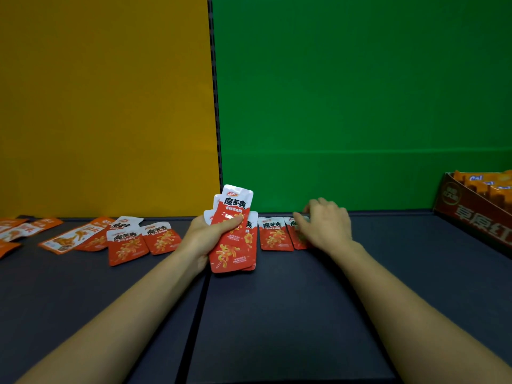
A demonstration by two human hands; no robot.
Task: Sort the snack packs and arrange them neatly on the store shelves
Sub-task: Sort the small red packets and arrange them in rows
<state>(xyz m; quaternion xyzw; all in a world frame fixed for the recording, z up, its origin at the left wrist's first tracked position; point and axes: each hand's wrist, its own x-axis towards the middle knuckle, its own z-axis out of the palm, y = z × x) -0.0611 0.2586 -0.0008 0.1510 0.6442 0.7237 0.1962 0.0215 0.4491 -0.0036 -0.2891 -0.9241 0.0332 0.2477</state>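
Observation:
My left hand (210,234) grips a stack of red-and-white snack packs (231,236), held upright above the dark shelf (277,314). My right hand (324,225) rests palm down on a red pack (297,234) lying flat on the shelf near the green back panel. Beside it to the left lies another red pack (275,234). Whether the right fingers grip the pack under them is hidden. More red packs (127,243) lie loose to the left, with orange packs (66,239) beyond them.
A brown cardboard display box (476,214) with orange packets stands at the right edge. The back wall is yellow (105,106) on the left and green (360,106) on the right, split by a slotted upright. A seam divides the shelf boards.

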